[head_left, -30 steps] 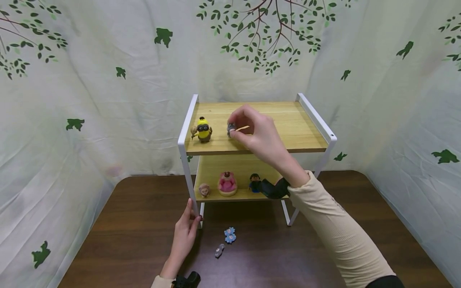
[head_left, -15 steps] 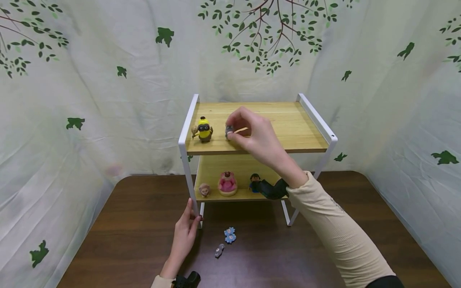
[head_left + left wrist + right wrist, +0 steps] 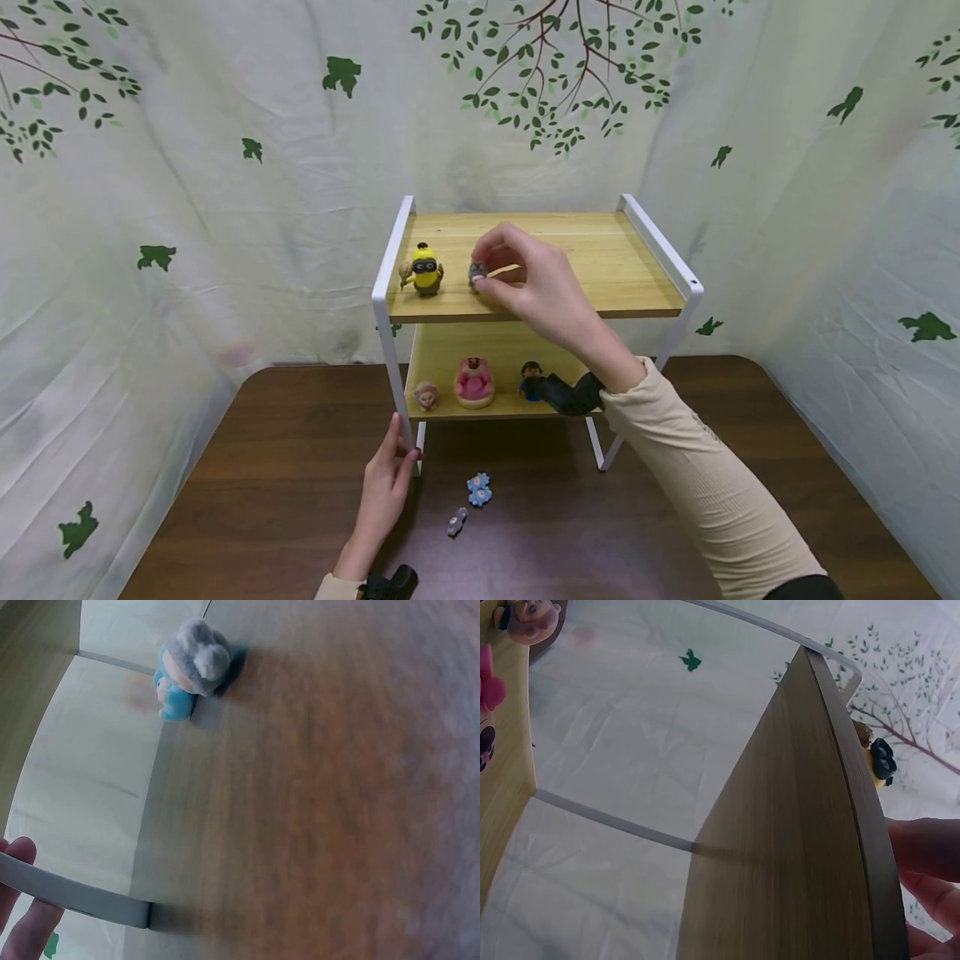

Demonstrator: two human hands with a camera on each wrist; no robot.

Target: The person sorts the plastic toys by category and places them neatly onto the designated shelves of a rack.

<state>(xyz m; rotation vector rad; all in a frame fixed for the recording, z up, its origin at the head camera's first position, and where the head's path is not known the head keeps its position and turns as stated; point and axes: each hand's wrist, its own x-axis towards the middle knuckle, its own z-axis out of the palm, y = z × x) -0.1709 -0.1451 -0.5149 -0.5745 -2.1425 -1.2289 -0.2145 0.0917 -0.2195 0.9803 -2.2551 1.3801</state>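
A two-tier shelf with wooden boards and a white frame (image 3: 387, 358) stands on the brown table. My left hand (image 3: 384, 487) grips its front left leg; in the left wrist view, fingers (image 3: 37, 926) show on both sides of the bar (image 3: 82, 892). At the upper board, my right hand (image 3: 536, 287) pinches a small grey figurine (image 3: 477, 277) between thumb and fingertips, partly hidden by them. Left of it stands a yellow goggled minion figure (image 3: 425, 271). In the right wrist view, the fingers (image 3: 930, 851) show beyond the upper board's edge (image 3: 866, 817); the figurine is hidden there.
The lower board holds a small pinkish figure (image 3: 425, 396), a pink bear (image 3: 474, 383) and a dark-haired figure (image 3: 531, 371) partly behind the right wrist camera. On the table lie a blue flower-shaped piece (image 3: 479, 490) and a grey piece (image 3: 457, 522). Printed cloth (image 3: 300, 250) surrounds the table.
My right hand has lowered the grey figurine slightly and moved it a little left, then stayed nearly still. My left hand has not moved from the shelf leg.
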